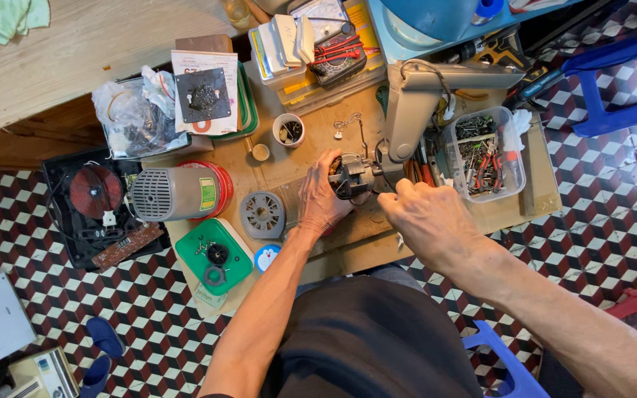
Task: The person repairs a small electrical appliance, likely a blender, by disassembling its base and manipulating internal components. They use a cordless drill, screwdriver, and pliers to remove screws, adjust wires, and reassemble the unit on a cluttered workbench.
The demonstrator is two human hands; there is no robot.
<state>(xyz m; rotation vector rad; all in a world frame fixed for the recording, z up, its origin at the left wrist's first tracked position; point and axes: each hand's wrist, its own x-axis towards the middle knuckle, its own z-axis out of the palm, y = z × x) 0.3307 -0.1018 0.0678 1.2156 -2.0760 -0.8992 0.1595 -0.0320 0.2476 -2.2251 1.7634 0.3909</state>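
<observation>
A small electric motor [349,177] with copper windings sits on the brown worktable [311,147], attached to a grey appliance arm [414,103]. My left hand [320,199] wraps around the motor from the left side. Just right of the motor, my right hand [425,217] is closed in a fist; whether it holds a tool is hidden by the fingers. A grey cylindrical housing [175,193] lies on its side to the left, and a round grey fan part [263,215] rests beside my left wrist.
A clear box of screws and pliers [484,151] stands at the right. A small cup [288,130], a multimeter [337,53], a green lid [214,254], a bag of parts [133,118] and an opened cooker base [97,206] surround the work. Blue stools [613,81] stand on the tiled floor.
</observation>
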